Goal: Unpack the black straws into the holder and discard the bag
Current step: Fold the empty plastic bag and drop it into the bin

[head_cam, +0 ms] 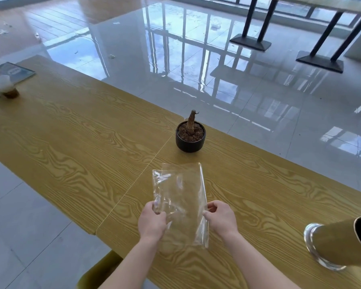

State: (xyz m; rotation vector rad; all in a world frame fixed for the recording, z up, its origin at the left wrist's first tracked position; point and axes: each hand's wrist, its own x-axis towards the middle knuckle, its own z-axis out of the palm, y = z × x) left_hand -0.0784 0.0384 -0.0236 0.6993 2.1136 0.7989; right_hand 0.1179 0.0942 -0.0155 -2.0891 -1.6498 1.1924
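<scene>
While left hand (pixel 152 221), right hand (pixel 221 219) hold clear bag (pixel 180 195) over worktop (pixel 71 132) near edge, fingers (pixel 216 206) pinching sides, slick film may slip to floor (pixel 19 215).

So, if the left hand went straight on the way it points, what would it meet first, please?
Likely the pot: the left hand, holding the bag, points forward and slightly right across the table toward it, though depth is unclear.

You are in a canteen-like hall: a long wood-grain table (pixel 71 132), a glossy tiled floor (pixel 258 90) and, by the windows (pixel 298 8), pedestal tables (pixel 250 41).
</scene>
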